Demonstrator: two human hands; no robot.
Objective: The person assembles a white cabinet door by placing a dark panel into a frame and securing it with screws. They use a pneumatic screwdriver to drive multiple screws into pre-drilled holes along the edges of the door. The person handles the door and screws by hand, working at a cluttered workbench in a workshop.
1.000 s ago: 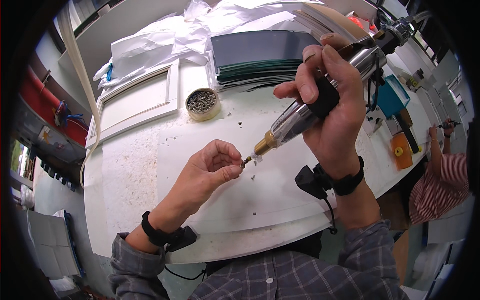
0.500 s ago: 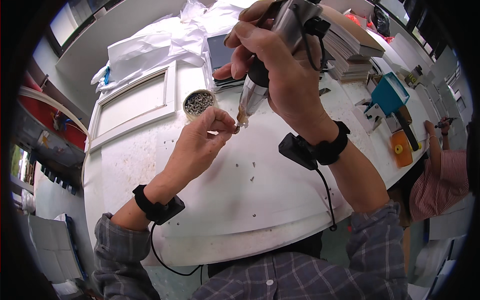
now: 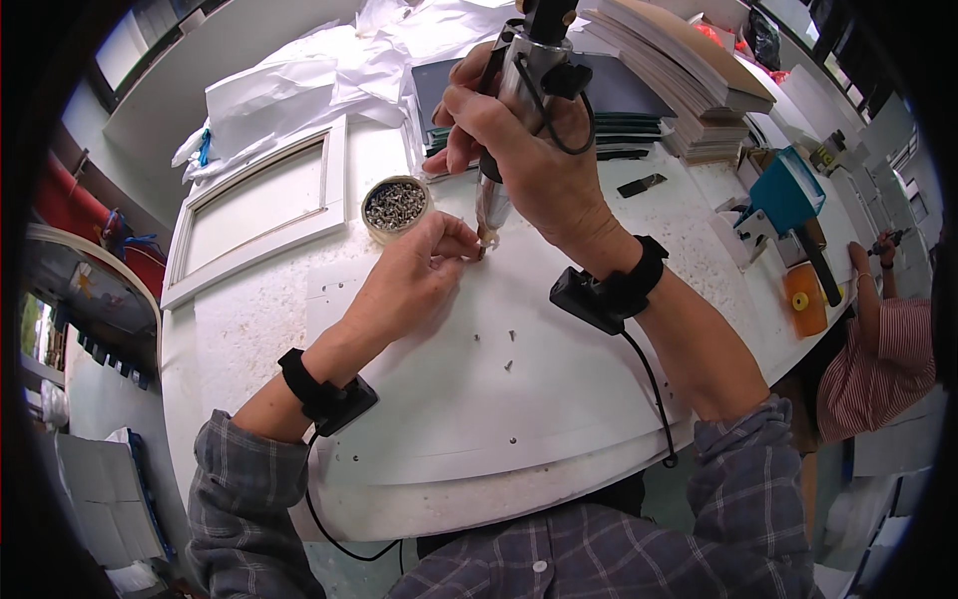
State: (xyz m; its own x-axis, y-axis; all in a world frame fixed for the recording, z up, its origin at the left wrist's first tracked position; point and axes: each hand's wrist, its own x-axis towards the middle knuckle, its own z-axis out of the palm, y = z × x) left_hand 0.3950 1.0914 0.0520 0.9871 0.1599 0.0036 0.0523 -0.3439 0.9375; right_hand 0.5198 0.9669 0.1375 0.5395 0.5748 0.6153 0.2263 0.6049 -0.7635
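My right hand (image 3: 554,175) is wrapped around a silver-and-black power screwdriver (image 3: 521,92), held tilted with its clear, tapered nose (image 3: 491,205) pointing down at a white sheet (image 3: 429,399) on the table. Right at that tip, the fingers of my left hand (image 3: 409,285) are pinched together; whatever they hold is too small to make out. Just beyond my left hand stands a round tub of small metal screws (image 3: 395,205). Several loose screws (image 3: 509,365) lie on the sheet nearer to me.
A white frame (image 3: 334,185) lies at the left, before crumpled white sheeting (image 3: 289,100). Stacked boards (image 3: 689,90) stand at back right. A teal tool (image 3: 785,188) and orange object (image 3: 804,299) sit on the right side, near another person's striped sleeve (image 3: 868,349).
My right hand and the screwdriver have come lower and a little left. My left hand has shifted slightly with them, staying pinched at the tip. The view has moved slightly.
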